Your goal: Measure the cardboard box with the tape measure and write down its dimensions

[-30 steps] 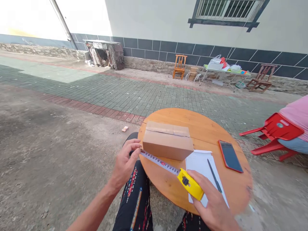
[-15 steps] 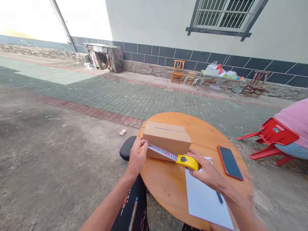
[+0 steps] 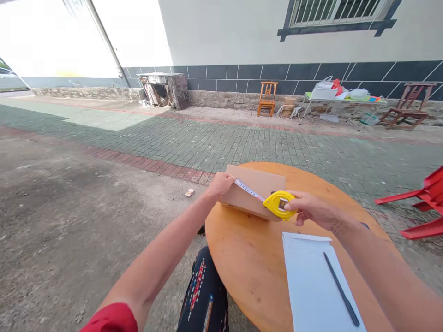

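Note:
A brown cardboard box (image 3: pixel 258 182) rests on the round wooden table (image 3: pixel 238 258), with its broad face toward me. My right hand (image 3: pixel 309 207) is closed on the yellow case of a tape measure (image 3: pixel 277 204) at the box's right side. The white blade runs slantwise up to the left across the box. At the box's left edge, my left hand (image 3: pixel 223 183) pinches the blade's end between thumb and fingers. White paper (image 3: pixel 304 272) lies on the table below my right hand, with a dark pen (image 3: pixel 341 288) across it.
Part of a red plastic stool (image 3: pixel 429 198) shows at the right. Along the wall stand a wooden chair (image 3: pixel 267 99), a folding table with bags (image 3: pixel 346 94), and a darker chair (image 3: pixel 408 106). A small packet (image 3: pixel 189 192) lies on the ground left of my table.
Both hands have moved upward with the tape measure, whose blade now crosses the box face higher and more steeply. The yellow case has turned its flat side toward me. The view has shifted.

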The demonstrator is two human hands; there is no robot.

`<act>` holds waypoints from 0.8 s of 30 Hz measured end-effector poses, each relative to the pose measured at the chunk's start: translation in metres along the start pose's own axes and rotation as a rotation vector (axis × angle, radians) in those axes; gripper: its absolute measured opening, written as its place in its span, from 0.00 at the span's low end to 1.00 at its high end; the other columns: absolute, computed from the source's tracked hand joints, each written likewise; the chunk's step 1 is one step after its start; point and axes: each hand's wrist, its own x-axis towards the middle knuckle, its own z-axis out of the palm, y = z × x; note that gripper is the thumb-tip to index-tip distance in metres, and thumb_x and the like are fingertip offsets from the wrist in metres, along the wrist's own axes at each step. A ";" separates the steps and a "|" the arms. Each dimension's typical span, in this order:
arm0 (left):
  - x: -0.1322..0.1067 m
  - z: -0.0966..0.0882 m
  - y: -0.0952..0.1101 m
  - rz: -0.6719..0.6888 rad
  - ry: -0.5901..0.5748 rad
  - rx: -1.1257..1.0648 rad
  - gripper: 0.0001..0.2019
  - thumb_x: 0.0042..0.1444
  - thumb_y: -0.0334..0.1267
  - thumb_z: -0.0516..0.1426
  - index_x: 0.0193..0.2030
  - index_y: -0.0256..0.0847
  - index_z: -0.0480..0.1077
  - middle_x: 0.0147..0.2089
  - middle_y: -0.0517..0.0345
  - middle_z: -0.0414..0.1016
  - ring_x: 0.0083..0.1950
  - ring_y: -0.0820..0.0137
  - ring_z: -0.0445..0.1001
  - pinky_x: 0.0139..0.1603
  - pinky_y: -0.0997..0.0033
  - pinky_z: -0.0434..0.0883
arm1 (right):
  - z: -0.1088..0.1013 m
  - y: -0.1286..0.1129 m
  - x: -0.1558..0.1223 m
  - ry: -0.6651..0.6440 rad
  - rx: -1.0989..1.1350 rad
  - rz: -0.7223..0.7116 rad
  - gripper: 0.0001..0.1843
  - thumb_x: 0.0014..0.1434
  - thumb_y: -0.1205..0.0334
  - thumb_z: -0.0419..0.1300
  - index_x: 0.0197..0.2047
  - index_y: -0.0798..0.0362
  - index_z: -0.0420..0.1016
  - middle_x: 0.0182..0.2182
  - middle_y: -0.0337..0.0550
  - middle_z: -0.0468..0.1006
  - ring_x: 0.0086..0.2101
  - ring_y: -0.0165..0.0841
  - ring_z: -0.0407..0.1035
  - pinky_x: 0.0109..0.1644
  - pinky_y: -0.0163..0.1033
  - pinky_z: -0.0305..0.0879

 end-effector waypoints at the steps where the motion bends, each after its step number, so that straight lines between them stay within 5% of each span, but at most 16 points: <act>1: -0.007 -0.002 -0.003 0.001 -0.013 0.011 0.15 0.63 0.47 0.57 0.45 0.35 0.71 0.41 0.57 0.74 0.38 0.70 0.74 0.38 0.66 0.74 | -0.001 0.000 -0.003 -0.013 0.019 0.013 0.21 0.48 0.57 0.60 0.46 0.51 0.80 0.37 0.46 0.79 0.33 0.34 0.71 0.20 0.29 0.61; 8: -0.067 -0.007 -0.023 0.092 -0.048 0.073 0.16 0.59 0.46 0.54 0.27 0.38 0.69 0.36 0.54 0.75 0.42 0.61 0.73 0.41 0.65 0.69 | 0.013 -0.009 -0.038 -0.089 -0.010 0.072 0.23 0.45 0.58 0.61 0.45 0.52 0.80 0.35 0.47 0.80 0.32 0.36 0.72 0.18 0.29 0.63; 12: -0.076 -0.010 -0.009 0.220 -0.022 0.107 0.14 0.57 0.45 0.50 0.25 0.41 0.66 0.46 0.49 0.75 0.60 0.52 0.64 0.57 0.57 0.61 | 0.043 -0.014 -0.068 0.116 -0.160 -0.005 0.22 0.46 0.61 0.59 0.46 0.50 0.78 0.34 0.43 0.79 0.31 0.35 0.70 0.18 0.28 0.62; 15: -0.065 -0.010 0.008 0.317 -0.077 0.121 0.12 0.57 0.42 0.50 0.24 0.42 0.67 0.45 0.50 0.75 0.65 0.53 0.59 0.61 0.57 0.57 | 0.083 -0.006 -0.089 0.227 -0.171 -0.052 0.18 0.50 0.58 0.59 0.45 0.50 0.76 0.30 0.39 0.76 0.28 0.32 0.68 0.20 0.29 0.64; 20: -0.024 0.006 0.027 0.367 -0.193 0.151 0.12 0.57 0.45 0.58 0.29 0.37 0.71 0.38 0.55 0.75 0.48 0.60 0.73 0.48 0.62 0.69 | 0.157 0.018 -0.087 0.406 0.065 -0.090 0.19 0.55 0.50 0.56 0.45 0.53 0.70 0.28 0.37 0.74 0.21 0.29 0.65 0.21 0.32 0.64; 24: 0.008 0.020 0.028 0.364 -0.225 0.199 0.15 0.62 0.47 0.58 0.47 0.36 0.71 0.46 0.55 0.74 0.44 0.65 0.74 0.45 0.60 0.74 | 0.173 0.025 -0.072 0.572 -0.082 -0.120 0.17 0.54 0.49 0.59 0.42 0.53 0.70 0.30 0.41 0.78 0.28 0.34 0.72 0.31 0.36 0.69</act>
